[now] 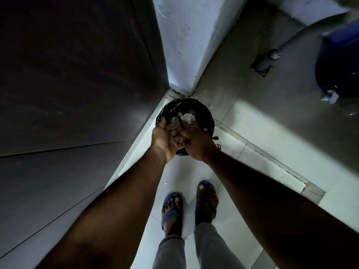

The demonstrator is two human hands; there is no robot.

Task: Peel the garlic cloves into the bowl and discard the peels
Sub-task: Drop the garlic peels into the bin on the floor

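A small bin lined with a black plastic bag (206, 115) stands on the floor in the corner below me. Pale garlic peels (186, 118) lie inside it. Both my hands are held together right above the bin's near rim. My left hand (165, 138) is palm-up and cupped, its fingers fairly straight. My right hand (194, 141) lies against it, fingers pointing down towards the peels. A few pale scraps cling between the fingers. No garlic cloves and no bowl are in view.
A dark cabinet side (77, 84) fills the left. A white wall corner (184, 45) rises behind the bin. A blue container (338, 61) with a grey pipe (303, 33) stands at the right. My feet in blue sandals (172, 210) stand on pale floor tiles.
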